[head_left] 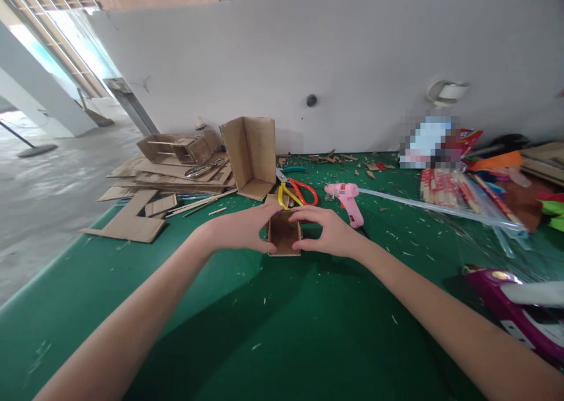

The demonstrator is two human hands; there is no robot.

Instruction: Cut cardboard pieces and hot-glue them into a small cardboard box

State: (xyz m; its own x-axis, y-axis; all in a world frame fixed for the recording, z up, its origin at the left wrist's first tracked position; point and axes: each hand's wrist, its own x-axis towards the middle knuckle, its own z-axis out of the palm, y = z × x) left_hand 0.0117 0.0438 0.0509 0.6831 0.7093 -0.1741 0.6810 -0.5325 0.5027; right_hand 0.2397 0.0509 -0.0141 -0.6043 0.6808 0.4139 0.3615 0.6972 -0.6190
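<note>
A small open cardboard box stands on the green tabletop in front of me. My left hand grips its left wall between thumb and fingers. On the opposite wall, my right hand pinches in the same way, with the thumb near the front edge and fingers at the back. Just behind the box lie scissors with red and yellow handles, partly covered by a cardboard scrap. A pink glue gun rests to the right of my right hand, a clear glue stick running out of its rear.
A tall folded cardboard piece stands behind, beside stacked cardboard sheets. An L-shaped cardboard cutout lies at left. Packets of wooden sticks sit at right, near a purple appliance. Scraps litter the green table.
</note>
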